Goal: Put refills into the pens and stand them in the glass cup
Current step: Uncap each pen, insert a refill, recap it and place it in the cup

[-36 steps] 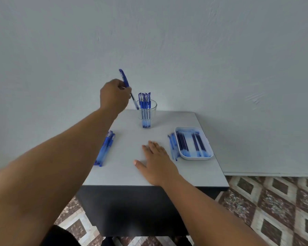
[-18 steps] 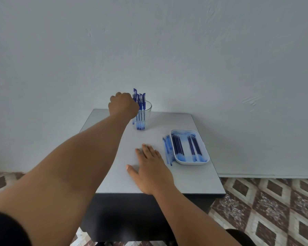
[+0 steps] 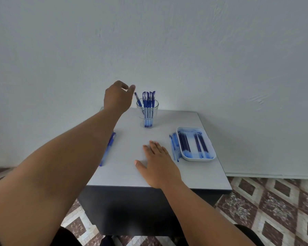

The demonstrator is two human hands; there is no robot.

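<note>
**Pen just set in the cup; next pen to be fetched**

Left hand point(image 3: 118, 98) raised beside the glass cup point(image 3: 147, 112), fingers loosely spread and thumb out, grasping nothing. Just off the thumb, one pen point(image 3: 138, 102) leaning aslant against the near rim; a cluster of capped pens point(image 3: 149, 98) upright within the same cup, tips down at the base. Right hand point(image 3: 157, 165) flat on the table point(image 3: 203, 174), palm down, fingers straight, holding nothing.

Judged step: delivery of a filled pen complete, with the releasing hand free at the cup. Work left to do, to judge by the supplies: pen bodies point(image 3: 109, 148) lying along the left side of the table, partly hidden by the forearm; further clear barrels point(image 3: 174, 147) just beside the white tray point(image 3: 210, 158); dark refills point(image 3: 185, 142) in two groups inside the tray.

Next move, as a judgement: return of the left hand to the pens on the left for an empty barrel, and a reach by the right hand to the tray for one refill; thin, closely packed refills likely to need a fingertip pinch to separate a single one.

No brand, label or writing legible anywhere; any printing on the pens too small to read.
</note>
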